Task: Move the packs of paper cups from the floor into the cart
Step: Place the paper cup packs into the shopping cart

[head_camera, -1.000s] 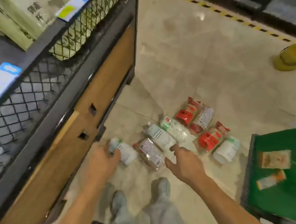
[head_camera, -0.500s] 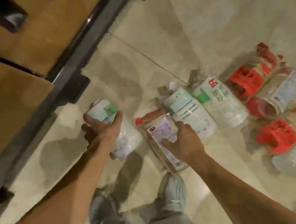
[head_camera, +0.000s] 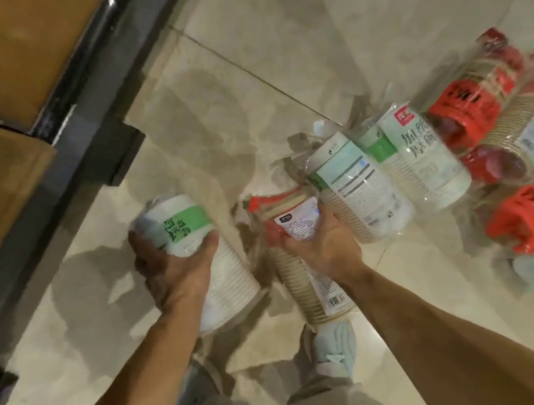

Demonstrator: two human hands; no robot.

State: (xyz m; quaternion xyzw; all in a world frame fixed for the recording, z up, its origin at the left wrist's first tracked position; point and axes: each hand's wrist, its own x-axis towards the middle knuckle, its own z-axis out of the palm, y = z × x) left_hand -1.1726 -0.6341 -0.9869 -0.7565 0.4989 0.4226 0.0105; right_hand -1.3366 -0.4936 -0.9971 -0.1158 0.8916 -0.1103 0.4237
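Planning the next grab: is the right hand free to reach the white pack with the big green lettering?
Probably not yet: the right hand is closed on the brown cup pack. The white pack lies uncovered, close by.

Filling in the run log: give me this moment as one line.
left hand: gripping green-band cup pack | right hand: gripping brown cup pack | remaining packs: on floor

Shelf base (head_camera: 91, 148) blocks left; bare floor (head_camera: 301, 23) beyond packs (head_camera: 425, 157).
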